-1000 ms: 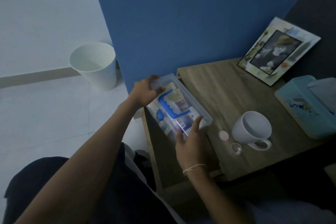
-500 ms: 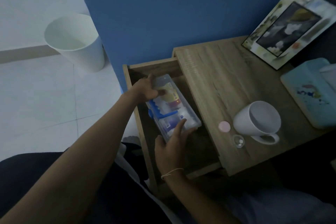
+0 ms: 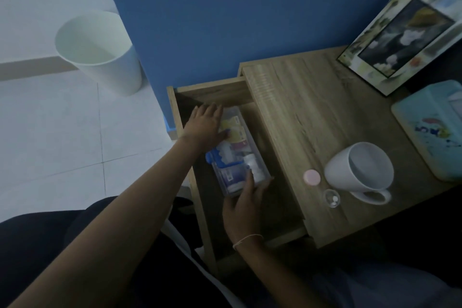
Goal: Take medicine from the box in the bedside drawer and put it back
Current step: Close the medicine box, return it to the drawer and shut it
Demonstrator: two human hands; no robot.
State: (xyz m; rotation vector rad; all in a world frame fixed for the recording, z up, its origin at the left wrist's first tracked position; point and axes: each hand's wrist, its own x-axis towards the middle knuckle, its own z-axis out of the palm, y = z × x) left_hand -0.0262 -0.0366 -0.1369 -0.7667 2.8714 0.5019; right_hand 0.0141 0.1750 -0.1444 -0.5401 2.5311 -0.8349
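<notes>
Standing against a blue wall, the nightstand has its drawer pulled open, with the bin on the tiled floor well left of both hands. On the nightstand top, right of the fingers, are a frame, a tissue box, a mug, a pink cap and a small clear cup with white pills inside. The box, clear plastic with a blue handle and packets visible through the lid, lies inside the drawer, long axis running front to back; whether it rests fully on the drawer floor cannot be told. The left hand lies flat over the far left part of the box, fingers spread and extended toward the drawer's back wall, thumb across the lid, not closed around anything. The right hand is at the near end of the box: the fingers curl against the near edge and the thumb presses on the lid, gripping that end. A thin band circles the right wrist.
</notes>
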